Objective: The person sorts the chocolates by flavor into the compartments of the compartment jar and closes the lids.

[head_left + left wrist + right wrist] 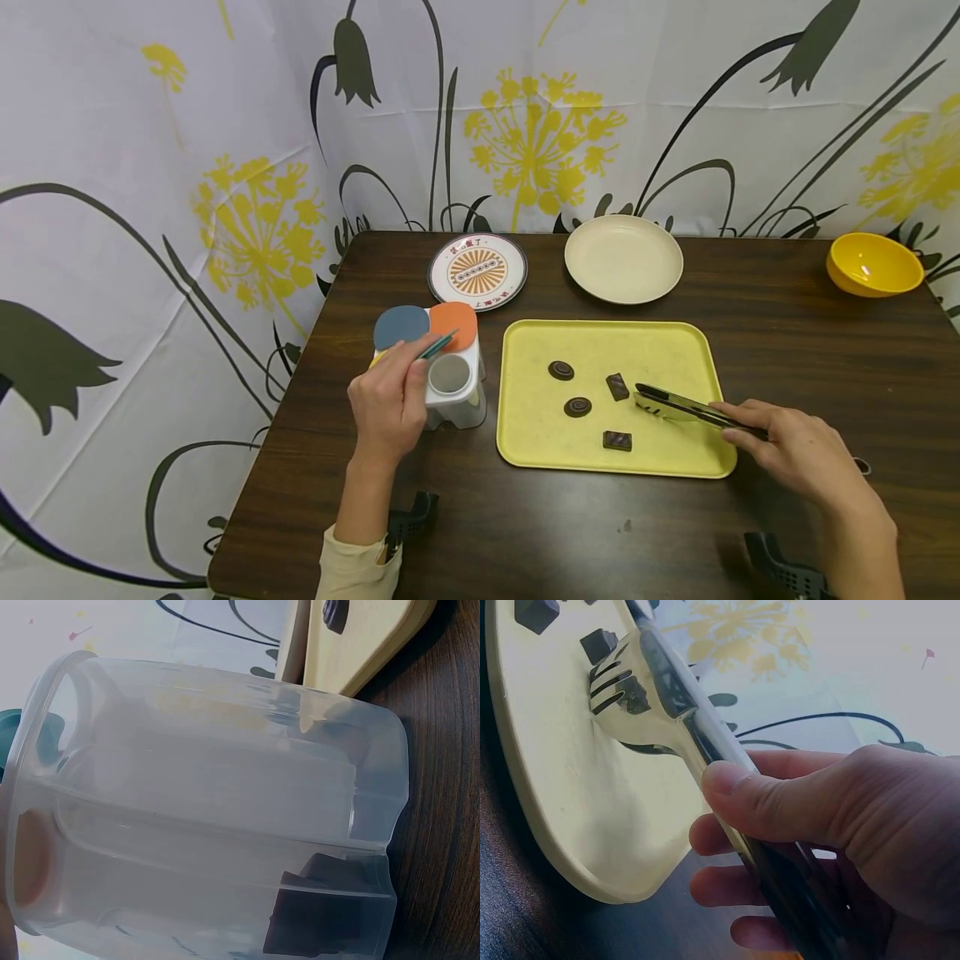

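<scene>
Left hand [390, 400] pinching teal lid [440, 345] over translucent white plastic compartment container [457, 411], at 9 o'clock of yellow rectangular tray [536, 442]. Container's 5-o'clock compartment uncovered. Right hand [806, 454], tray's 4 o'clock, gripping silver metal tongs [686, 407]; tips near dark brown rectangular piece [617, 386], at its 3 o'clock.

Shiny metal tongs [688, 407], smooth translucent plastic container [225, 787], matt tray [528, 429], wood-grained table [570, 533], glossy bowl [873, 265]

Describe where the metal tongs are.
Head view: the right hand holds the metal tongs over the right side of the yellow tray, beside a rectangular chocolate.
</scene>
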{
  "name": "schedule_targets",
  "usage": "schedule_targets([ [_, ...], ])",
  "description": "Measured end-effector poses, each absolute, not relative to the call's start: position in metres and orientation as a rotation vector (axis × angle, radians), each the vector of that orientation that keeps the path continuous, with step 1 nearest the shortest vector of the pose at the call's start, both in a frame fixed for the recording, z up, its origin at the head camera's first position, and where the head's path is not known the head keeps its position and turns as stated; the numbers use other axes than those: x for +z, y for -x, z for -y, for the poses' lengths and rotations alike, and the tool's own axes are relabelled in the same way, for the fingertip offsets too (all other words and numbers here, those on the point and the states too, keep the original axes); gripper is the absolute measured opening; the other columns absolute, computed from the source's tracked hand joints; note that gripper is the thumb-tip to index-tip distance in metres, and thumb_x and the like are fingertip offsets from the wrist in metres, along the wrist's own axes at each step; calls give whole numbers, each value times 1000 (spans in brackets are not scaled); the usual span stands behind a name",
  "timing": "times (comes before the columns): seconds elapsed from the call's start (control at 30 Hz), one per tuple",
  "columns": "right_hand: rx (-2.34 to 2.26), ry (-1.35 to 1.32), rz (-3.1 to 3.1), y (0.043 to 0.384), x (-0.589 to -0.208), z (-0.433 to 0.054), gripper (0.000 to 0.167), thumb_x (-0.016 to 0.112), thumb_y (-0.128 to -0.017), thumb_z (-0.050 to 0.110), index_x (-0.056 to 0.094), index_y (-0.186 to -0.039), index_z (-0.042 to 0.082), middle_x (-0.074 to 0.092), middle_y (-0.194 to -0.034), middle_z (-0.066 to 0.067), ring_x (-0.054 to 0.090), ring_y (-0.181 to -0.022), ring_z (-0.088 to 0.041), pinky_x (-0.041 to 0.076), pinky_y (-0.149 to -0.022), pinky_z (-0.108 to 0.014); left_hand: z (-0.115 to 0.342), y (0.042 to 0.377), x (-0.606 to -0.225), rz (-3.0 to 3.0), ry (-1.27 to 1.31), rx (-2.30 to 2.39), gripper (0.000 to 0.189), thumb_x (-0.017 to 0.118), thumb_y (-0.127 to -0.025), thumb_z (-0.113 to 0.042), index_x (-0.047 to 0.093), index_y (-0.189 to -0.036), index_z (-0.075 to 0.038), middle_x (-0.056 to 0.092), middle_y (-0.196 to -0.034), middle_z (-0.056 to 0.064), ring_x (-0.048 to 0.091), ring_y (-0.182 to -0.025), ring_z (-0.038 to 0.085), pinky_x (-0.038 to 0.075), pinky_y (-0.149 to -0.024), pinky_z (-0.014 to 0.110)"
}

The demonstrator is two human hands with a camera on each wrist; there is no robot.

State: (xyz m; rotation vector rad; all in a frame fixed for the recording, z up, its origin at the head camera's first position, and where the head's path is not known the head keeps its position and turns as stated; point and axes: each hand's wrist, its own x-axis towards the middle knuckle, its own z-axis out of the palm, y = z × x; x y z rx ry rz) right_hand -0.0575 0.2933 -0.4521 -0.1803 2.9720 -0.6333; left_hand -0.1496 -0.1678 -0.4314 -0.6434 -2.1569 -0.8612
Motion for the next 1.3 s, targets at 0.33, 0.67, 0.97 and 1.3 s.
schedule_targets([
  [0.33,-658,341,-3140,56,-449,-292,39,73,-88,27,69,-126,20,70,-109,-3,62,-71,-16,44,-53,-36,167,149,-432,2151,640,-859,33,47,-99,-23,73,-112,-8,74,-99,5,57,-55,15,54,-60,38],
  [0.67,-745,560,-3275,63,-438,-264,43,81,-79,18,72,-120,27,70,-108,6,62,-67,-9,42,-52,-29,167,150,-432,2129,647,-874,35,46,-101,-27,73,-113,-9,74,-101,4,69,-69,22,55,-80,47],
  [0.97,-868,768,-3278,77,-433,-238,47,81,-77,13,71,-121,25,67,-101,15,38,-54,5,30,-50,-14,167,150,-432,2134,644,-869,38,44,-102,-30,73,-113,-9,74,-100,4,61,-59,17,55,-63,39],
  [1.3,-1093,1004,-3209,97,-419,-199,45,81,-77,9,72,-120,20,66,-99,17,40,-56,4,31,-50,-12,167,150,-433,2140,645,-868,38,44,-102,-30,73,-114,-9,74,-99,3,48,-51,13,44,-48,32],
])
